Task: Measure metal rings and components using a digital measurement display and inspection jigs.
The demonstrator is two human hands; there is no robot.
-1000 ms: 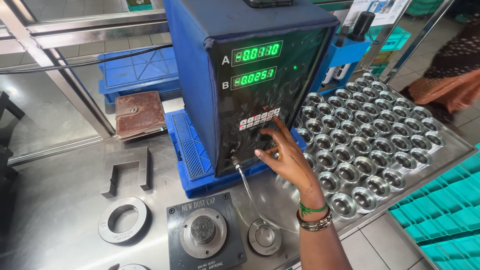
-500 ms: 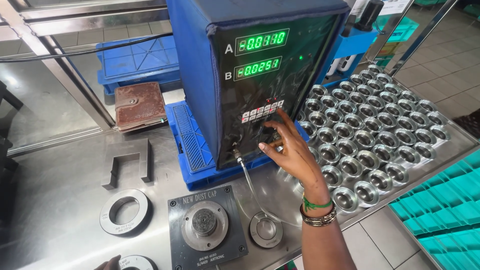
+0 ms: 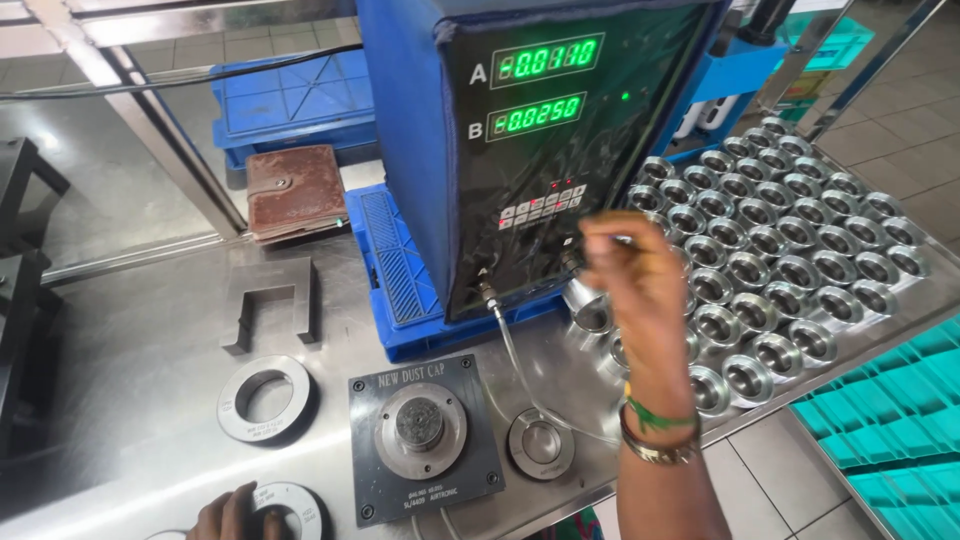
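We see the blue gauge unit (image 3: 520,150) with two green readouts standing on the steel table (image 3: 130,340), rows of shiny metal cups (image 3: 790,250) beside it. Our right hand (image 3: 640,290) hangs before its lower panel, fingers curled, seemingly empty. Our left hand (image 3: 232,515) rests its fingertips on a flat ring gauge (image 3: 290,508) at the table's near edge.
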